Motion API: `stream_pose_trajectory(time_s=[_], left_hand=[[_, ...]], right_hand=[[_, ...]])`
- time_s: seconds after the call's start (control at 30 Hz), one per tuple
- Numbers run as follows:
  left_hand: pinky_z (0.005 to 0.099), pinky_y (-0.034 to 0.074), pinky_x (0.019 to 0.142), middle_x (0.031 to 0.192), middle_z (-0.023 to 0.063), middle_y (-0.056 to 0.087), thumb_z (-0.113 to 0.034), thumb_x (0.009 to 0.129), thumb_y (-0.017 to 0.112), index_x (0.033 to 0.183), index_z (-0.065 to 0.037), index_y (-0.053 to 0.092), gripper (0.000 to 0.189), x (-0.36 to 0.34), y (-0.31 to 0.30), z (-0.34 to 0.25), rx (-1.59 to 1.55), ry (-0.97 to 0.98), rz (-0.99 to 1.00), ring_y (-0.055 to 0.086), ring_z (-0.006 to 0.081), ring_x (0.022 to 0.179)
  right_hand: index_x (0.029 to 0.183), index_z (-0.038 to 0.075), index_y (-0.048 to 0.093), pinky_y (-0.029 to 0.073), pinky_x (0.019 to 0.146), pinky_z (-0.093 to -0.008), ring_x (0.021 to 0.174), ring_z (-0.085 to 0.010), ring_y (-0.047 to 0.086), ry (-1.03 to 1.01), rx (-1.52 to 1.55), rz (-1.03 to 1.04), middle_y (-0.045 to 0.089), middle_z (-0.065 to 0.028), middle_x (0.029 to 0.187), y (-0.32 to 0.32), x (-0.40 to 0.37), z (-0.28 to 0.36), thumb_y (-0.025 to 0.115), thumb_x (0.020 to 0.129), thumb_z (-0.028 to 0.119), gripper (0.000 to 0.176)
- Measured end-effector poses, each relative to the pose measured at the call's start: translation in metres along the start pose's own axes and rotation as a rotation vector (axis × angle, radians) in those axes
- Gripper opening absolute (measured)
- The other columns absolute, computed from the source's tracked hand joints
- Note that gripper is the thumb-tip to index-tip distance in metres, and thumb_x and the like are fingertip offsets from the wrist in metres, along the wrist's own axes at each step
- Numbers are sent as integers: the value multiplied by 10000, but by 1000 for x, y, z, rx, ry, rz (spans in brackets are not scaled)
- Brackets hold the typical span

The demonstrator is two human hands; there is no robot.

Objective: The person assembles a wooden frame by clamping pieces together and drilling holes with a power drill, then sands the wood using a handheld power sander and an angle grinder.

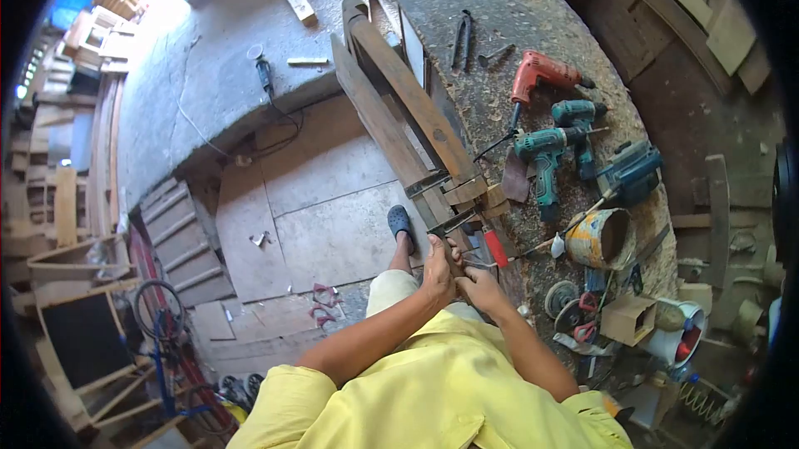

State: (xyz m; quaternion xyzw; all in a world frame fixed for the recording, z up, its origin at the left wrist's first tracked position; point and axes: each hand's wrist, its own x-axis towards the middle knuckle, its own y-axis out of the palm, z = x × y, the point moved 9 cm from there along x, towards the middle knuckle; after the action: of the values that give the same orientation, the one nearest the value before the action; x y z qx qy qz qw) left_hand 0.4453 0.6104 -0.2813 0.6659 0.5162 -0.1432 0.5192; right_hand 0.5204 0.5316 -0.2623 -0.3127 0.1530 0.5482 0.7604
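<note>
Head view: the left hand (pixel 439 270) is closed around a red-handled steel bar clamp (pixel 491 249), which sits at the near end of the long brown wooden planks (pixel 408 104) on the left edge of the sawdust-covered workbench (pixel 499 8). The right hand (pixel 481 287) touches the clamp just beside the left hand; I cannot tell how it grips. Two teal power drills (pixel 545 149) lie farther right.
</note>
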Motion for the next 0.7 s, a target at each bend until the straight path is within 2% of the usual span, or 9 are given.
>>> stream_pose_trajectory(time_s=[0.07, 0.17, 0.23, 0.33, 0.5, 0.57, 0.6, 0.63, 0.7], left_hand=[[308, 440, 662, 746, 20, 520, -655, 943, 403, 981, -106, 498, 559, 8, -8, 1, 13, 4, 66, 493, 148, 685], [318, 445, 678, 818, 45, 543, -609, 971, 391, 1027, -98, 484, 522, -8, 0, -14, 116, -18, 49, 519, 189, 725], [340, 459, 692, 888, 54, 559, -620, 974, 370, 1120, -110, 510, 548, -2, -14, -16, 243, -39, 57, 529, 190, 767], [385, 479, 821, 1042, 62, 584, -636, 984, 317, 1297, -150, 496, 605, -2, -16, -11, 478, -236, 359, 558, 195, 921], [370, 479, 918, 1152, 75, 618, -600, 1004, 320, 1290, -138, 517, 578, 1, -27, -33, 645, -381, 313, 592, 223, 1072], [377, 506, 882, 1111, 66, 647, -568, 1014, 342, 1226, -121, 566, 543, -2, -23, -50, 1133, -492, 508, 632, 238, 1004], [372, 527, 840, 1062, 100, 680, -479, 1033, 397, 1208, -78, 599, 482, 5, -19, -65, 1423, -436, 603, 664, 231, 928], [372, 527, 840, 1062, 100, 680, -479, 1033, 397, 1208, -78, 599, 482, 5, -4, -85, 1434, -446, 619, 664, 231, 928], [348, 531, 791, 948, 92, 707, -482, 1017, 445, 1156, -44, 642, 500, -13, 55, -121, 1837, -202, 1115, 661, 205, 834]], right_hand=[[820, -35, 657, 511, 592, -319, 612, -171, 643, 243, 419, 163, 672, -101, 727, 25, 4, -17, 609, 887, 247, 294], [806, -23, 663, 494, 533, -301, 546, -153, 612, 281, 409, 221, 657, -75, 698, 26, 2, 0, 594, 902, 235, 284], [848, -11, 652, 481, 494, -294, 535, -152, 608, 173, 392, 146, 649, -72, 699, 24, 13, 11, 591, 915, 220, 248], [924, 3, 608, 496, 501, -270, 567, -167, 621, 28, 619, 115, 660, -70, 751, 17, 25, 45, 584, 946, 246, 245], [933, 4, 610, 516, 594, -363, 702, -233, 678, -76, 393, -108, 672, -109, 761, 11, 29, 53, 607, 931, 239, 235], [949, 1, 619, 516, 689, -396, 795, -292, 692, -144, 232, -236, 686, -157, 840, 10, 29, 51, 631, 916, 275, 276], [965, -2, 631, 511, 739, -404, 883, -335, 681, -208, 334, -235, 689, -183, 926, 20, 37, 40, 642, 907, 318, 325], [965, -2, 631, 511, 739, -404, 883, -335, 681, -199, 341, -253, 689, -183, 926, 18, 34, 43, 642, 907, 318, 325], [1025, -11, 632, 512, 760, -396, 927, -340, 674, -234, 113, -420, 690, -182, 923, 6, 23, 57, 649, 909, 310, 342]])
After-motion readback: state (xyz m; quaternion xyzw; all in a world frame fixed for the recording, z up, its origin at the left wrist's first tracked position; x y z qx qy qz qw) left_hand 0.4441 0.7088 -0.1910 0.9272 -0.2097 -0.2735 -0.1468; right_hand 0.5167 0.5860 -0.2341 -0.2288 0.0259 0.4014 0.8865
